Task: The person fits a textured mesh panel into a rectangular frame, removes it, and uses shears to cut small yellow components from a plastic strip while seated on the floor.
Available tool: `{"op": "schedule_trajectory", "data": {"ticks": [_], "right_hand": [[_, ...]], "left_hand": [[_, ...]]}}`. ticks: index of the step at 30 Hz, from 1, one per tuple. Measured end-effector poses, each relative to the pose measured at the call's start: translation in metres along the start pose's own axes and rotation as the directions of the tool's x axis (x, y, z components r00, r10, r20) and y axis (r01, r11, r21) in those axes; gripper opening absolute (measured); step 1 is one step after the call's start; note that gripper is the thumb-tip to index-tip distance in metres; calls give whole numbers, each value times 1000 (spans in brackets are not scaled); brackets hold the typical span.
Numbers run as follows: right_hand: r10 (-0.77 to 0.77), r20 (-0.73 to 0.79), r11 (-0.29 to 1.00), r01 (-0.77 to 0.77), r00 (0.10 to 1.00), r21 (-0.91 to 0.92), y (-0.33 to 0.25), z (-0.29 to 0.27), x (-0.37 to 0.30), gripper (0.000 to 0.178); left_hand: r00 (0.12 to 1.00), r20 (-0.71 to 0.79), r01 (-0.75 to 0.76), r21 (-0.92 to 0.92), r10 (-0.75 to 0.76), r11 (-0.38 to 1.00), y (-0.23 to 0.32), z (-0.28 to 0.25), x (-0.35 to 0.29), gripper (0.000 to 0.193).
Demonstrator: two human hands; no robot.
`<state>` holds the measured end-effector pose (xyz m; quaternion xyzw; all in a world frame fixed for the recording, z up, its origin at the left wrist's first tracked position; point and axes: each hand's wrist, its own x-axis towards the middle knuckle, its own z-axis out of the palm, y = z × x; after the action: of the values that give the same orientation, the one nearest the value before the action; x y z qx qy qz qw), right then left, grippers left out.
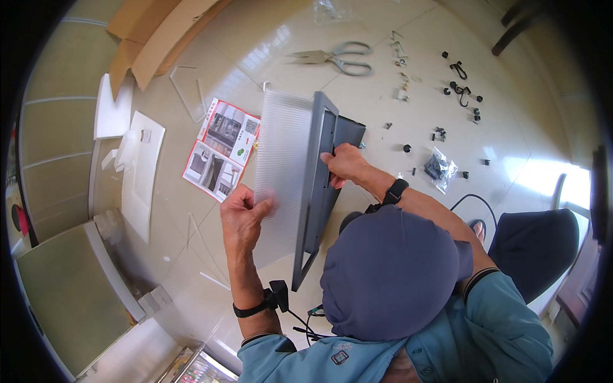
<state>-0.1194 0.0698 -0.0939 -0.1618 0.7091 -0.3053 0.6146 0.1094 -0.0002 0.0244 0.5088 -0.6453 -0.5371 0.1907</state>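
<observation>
My left hand (pixel 242 216) is closed on the left edge of a translucent ribbed plastic panel (pixel 281 153), its thumb laid over the surface. Alongside the panel stands a dark grey frame (pixel 308 191) with long cut-out openings, tilted and seen almost edge-on. My right hand (pixel 345 165) grips this frame near its upper middle, the fingers bent through an opening and partly hidden. Another dark grey panel (pixel 348 133) shows behind the frame, beneath my right hand. Whether the ribbed panel sits inside the frame's edge I cannot tell.
Scissors (pixel 338 59) lie beyond the panel. A printed leaflet (pixel 223 150) rests on its left. Small black fittings (pixel 461 89) and a clear parts bag (pixel 439 169) are scattered rightward. White foam pieces (pixel 142 175) and a cardboard box (pixel 159 38) stand at left.
</observation>
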Motion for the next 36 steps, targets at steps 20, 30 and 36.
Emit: {"op": "schedule_trajectory", "data": {"ticks": [20,30,36], "right_hand": [[-53,351,998,65,935,-22,20,-20,17,38],[-59,312,998,50,948,36,18,-20,13,34],[-124,222,992,117,967,47,18,-18,10,38]], "left_hand": [[977,136,194,-273,-162,942,-64,-4,17,40],[954,211,266,-278,-212,923,-76,14,14,31],[959,210,258,-367,-191,894,-61,30,7,17]]}}
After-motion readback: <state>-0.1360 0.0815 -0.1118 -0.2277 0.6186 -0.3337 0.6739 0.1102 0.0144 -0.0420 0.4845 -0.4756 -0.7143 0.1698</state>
